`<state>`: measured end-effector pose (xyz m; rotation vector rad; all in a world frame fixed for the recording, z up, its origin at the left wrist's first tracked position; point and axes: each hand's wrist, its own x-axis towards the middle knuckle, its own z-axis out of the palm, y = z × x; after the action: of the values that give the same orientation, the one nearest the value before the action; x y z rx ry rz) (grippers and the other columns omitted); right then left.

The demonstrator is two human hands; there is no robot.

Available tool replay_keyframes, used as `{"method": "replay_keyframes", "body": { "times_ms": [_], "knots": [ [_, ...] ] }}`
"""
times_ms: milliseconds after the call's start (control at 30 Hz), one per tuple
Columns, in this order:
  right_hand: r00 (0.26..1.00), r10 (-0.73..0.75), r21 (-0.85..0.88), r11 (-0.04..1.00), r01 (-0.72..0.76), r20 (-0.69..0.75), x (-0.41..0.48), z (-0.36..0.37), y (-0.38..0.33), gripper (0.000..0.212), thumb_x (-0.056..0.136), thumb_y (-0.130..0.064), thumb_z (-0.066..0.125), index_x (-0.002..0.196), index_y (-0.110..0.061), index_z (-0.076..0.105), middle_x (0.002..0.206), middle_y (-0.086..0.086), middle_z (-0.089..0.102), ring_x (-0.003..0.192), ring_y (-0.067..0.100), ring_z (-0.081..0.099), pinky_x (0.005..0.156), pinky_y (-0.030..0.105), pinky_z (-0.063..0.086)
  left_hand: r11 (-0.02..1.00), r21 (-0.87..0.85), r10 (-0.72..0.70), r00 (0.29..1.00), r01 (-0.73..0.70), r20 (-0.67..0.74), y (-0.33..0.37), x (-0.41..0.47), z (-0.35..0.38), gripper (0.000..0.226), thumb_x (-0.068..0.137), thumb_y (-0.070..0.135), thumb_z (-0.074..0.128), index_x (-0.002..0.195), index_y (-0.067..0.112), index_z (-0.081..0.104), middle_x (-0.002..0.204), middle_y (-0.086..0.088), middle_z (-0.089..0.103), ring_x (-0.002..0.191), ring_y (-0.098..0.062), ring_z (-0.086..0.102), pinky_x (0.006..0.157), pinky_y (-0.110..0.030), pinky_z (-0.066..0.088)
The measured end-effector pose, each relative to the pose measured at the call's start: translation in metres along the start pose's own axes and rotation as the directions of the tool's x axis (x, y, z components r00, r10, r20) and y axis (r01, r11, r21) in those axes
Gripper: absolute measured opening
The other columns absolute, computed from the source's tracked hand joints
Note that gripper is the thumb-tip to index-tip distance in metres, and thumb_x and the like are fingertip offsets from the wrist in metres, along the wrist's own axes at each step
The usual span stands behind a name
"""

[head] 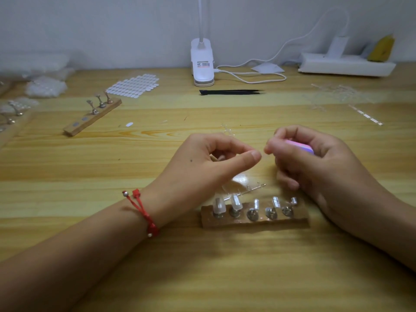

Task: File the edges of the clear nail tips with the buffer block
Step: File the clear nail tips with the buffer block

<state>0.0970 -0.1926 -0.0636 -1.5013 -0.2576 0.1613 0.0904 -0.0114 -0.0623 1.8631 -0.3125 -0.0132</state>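
Clear nail tip (263,154) shows only as a faint glassy sliver over the middle of the worktop (157,255), pinched between the thumb and forefinger of the left hand (209,163), whose other fingers curl under the palm. The right hand (315,163) is closed round the pink buffer block (300,147), with its thumb tip right up against the clear nail tip; whether the block itself touches the tip I cannot tell. The two hands nearly meet at their thumbs. A red cord bracelet (144,212) sits on the left wrist. Just nearer the near edge, below the hands, lies a wooden holder (254,222) with five metal stands; the two at its left end carry frosted tips (218,204), the other three only small clear pieces. A clear strip of tips (239,179) lies between this holder and the hands. Towards the left edge a second wooden holder (92,119) lies at a slant with three stands at its far end, and beyond it lie a sheet of white oval tabs (134,85) and bags of clear pieces (46,86). Black tweezers (231,92) lie crosswise towards the far edge, just in front of a white clip lamp (202,64) with its cable (252,78). A white power strip (346,65) rests at the far right corner, with loose clear sprues (337,95) in front of it.
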Motion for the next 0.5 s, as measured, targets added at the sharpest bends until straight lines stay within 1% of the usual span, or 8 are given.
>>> {"method": "replay_keyframes", "body": {
  "times_ms": [67, 133, 167, 233, 300, 367, 400, 500],
  "knots": [
    [0.998, 0.064, 0.245, 0.968, -0.057, -0.023, 0.0026, 0.0004, -0.002, 0.011, 0.079, -0.019, 0.061, 0.076, -0.009, 0.065, 0.075, 0.009, 0.048, 0.053, 0.011, 0.039, 0.043, 0.021, 0.039, 1.0, -0.016, -0.022, 1.0, 0.022, -0.013, -0.0007, 0.0008, -0.0016, 0.013, 0.079, 0.032, 0.073, 0.083, 0.019, 0.077, 0.087, -0.022, 0.066, 0.068, -0.009, 0.054, 0.059, -0.012, 0.045],
    [0.992, 0.119, 0.382, 0.92, -0.091, -0.051, 0.0044, -0.0012, -0.0037, 0.023, 0.085, -0.007, 0.045, 0.078, -0.004, 0.066, 0.076, 0.012, 0.05, 0.053, 0.012, 0.043, 0.046, 0.024, 0.047, 0.998, -0.047, -0.045, 0.999, 0.045, -0.008, -0.0013, 0.0012, -0.0037, 0.015, 0.079, 0.034, 0.072, 0.084, 0.021, 0.077, 0.091, -0.019, 0.068, 0.07, -0.008, 0.056, 0.062, -0.012, 0.045],
    [0.989, 0.132, 0.395, 0.913, -0.099, -0.059, 0.005, -0.0021, -0.0036, 0.026, 0.089, -0.003, 0.041, 0.082, -0.003, 0.066, 0.075, 0.012, 0.051, 0.054, 0.012, 0.047, 0.05, 0.025, 0.051, 0.996, -0.07, -0.053, 0.999, 0.053, 0.004, -0.0015, 0.0013, -0.0046, 0.017, 0.078, 0.036, 0.071, 0.086, 0.021, 0.077, 0.092, -0.019, 0.068, 0.071, -0.008, 0.056, 0.063, -0.013, 0.045],
    [0.99, 0.137, 0.388, 0.915, -0.112, -0.038, 0.0061, -0.004, -0.0021, 0.019, 0.09, -0.005, 0.047, 0.094, -0.002, 0.066, 0.072, 0.008, 0.058, 0.058, 0.013, 0.055, 0.062, 0.028, 0.058, 0.993, -0.103, -0.06, 0.998, 0.062, 0.022, -0.0017, 0.0011, -0.0055, 0.021, 0.077, 0.038, 0.069, 0.087, 0.021, 0.076, 0.09, -0.017, 0.069, 0.07, -0.006, 0.056, 0.061, -0.012, 0.046],
    [0.988, 0.153, 0.375, 0.917, -0.137, -0.012, 0.0059, -0.0055, -0.0025, 0.023, 0.083, -0.011, 0.055, 0.101, -0.002, 0.066, 0.074, 0.008, 0.065, 0.066, 0.015, 0.065, 0.069, 0.03, 0.059, 0.986, -0.147, -0.078, 0.997, 0.081, 0.021, -0.0019, 0.0011, -0.0059, 0.019, 0.078, 0.035, 0.069, 0.087, 0.021, 0.076, 0.076, -0.005, 0.068, 0.064, -0.001, 0.055, 0.057, -0.011, 0.045],
    [0.988, 0.157, 0.345, 0.927, -0.148, 0.001, 0.0049, -0.007, -0.0039, 0.023, 0.075, -0.012, 0.062, 0.094, -0.005, 0.072, 0.079, 0.011, 0.071, 0.072, 0.019, 0.071, 0.068, 0.028, 0.059, 0.978, -0.183, -0.102, 0.995, 0.103, 0.014, -0.0016, 0.0013, -0.0063, 0.016, 0.08, 0.032, 0.069, 0.086, 0.019, 0.076, 0.068, 0.009, 0.065, 0.059, 0.002, 0.054, 0.054, -0.01, 0.044],
    [0.989, 0.151, 0.325, 0.935, -0.145, 0.007, 0.0046, -0.0074, -0.0044, 0.021, 0.071, -0.012, 0.064, 0.088, -0.007, 0.076, 0.082, 0.012, 0.073, 0.075, 0.021, 0.073, 0.066, 0.027, 0.059, 0.975, -0.191, -0.112, 0.994, 0.112, 0.013, -0.0015, 0.0013, -0.0065, 0.015, 0.08, 0.031, 0.068, 0.085, 0.019, 0.076, 0.066, 0.011, 0.064, 0.057, 0.002, 0.054, 0.054, -0.011, 0.044],
    [0.993, 0.115, 0.258, 0.959, -0.115, 0.017, 0.0034, -0.0041, -0.0069, 0.02, 0.061, -0.018, 0.071, 0.08, -0.017, 0.08, 0.084, 0.012, 0.075, 0.081, 0.021, 0.074, 0.066, 0.024, 0.058, 0.97, -0.208, -0.127, 0.992, 0.129, 0.025, 0.0002, 0.0011, -0.0052, 0.015, 0.081, 0.029, 0.068, 0.086, 0.018, 0.076, 0.068, 0.006, 0.066, 0.058, -0.004, 0.053, 0.054, -0.015, 0.045]
  ]
}}
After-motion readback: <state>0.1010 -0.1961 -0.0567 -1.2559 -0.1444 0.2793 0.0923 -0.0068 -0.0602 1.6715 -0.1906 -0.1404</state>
